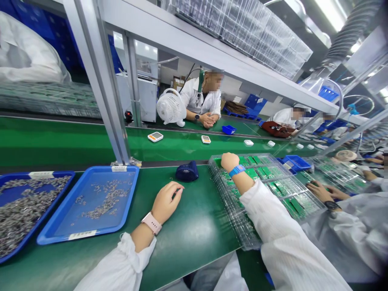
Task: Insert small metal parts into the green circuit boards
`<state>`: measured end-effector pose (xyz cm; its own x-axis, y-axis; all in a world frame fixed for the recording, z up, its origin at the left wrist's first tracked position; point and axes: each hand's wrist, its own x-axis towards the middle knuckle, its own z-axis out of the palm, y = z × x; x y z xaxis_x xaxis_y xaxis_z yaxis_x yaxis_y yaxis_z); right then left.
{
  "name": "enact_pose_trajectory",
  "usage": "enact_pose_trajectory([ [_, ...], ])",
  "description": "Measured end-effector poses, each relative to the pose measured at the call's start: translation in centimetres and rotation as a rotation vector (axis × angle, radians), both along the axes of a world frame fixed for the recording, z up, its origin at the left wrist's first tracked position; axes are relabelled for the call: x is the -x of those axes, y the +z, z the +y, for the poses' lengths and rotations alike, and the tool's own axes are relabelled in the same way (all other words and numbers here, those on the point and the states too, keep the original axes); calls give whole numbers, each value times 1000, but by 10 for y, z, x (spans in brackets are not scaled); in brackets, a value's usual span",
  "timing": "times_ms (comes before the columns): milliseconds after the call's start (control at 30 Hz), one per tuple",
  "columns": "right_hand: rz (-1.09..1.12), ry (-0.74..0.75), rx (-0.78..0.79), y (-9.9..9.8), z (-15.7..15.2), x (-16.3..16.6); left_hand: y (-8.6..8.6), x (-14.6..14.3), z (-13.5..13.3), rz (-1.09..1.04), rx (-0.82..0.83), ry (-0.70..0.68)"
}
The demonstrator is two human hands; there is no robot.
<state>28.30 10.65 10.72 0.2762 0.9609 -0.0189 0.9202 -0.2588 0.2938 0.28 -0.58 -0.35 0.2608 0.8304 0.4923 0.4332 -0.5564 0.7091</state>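
My left hand (166, 202), with a pink watch strap at the wrist, hovers over the green bench (194, 226). Its fingers curl toward the thumb, tips close together; anything between them is too small to see. Just beyond it stands a small dark blue fan (187, 171). My right hand (229, 161), wearing a blue wristband, is closed over the far left corner of a clear plastic tray (235, 222). Green circuit boards (294, 207) fill that tray's compartments. The right fingertips are hidden behind the hand, so what they grip cannot be made out.
Two blue trays of small metal parts, one sparse (124, 202) and one fuller (71, 178), lie at left. A metal post (100, 81) rises behind them. Beyond runs a green conveyor (178, 147) carrying white devices. Co-workers sit opposite and at right, where another person's hands (321, 192) work.
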Motion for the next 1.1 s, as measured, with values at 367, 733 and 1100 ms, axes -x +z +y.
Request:
enact_pose_trajectory([
  [367, 91, 51, -325, 76, -63, 53, 4, 11, 8, -376, 167, 116],
  [733, 736, 633, -146, -15, -88, 169, 4, 27, 17, -609, 182, 233],
  [1100, 403, 604, -42, -94, -76, 178, -4, 34, 27, -852, 221, 464],
])
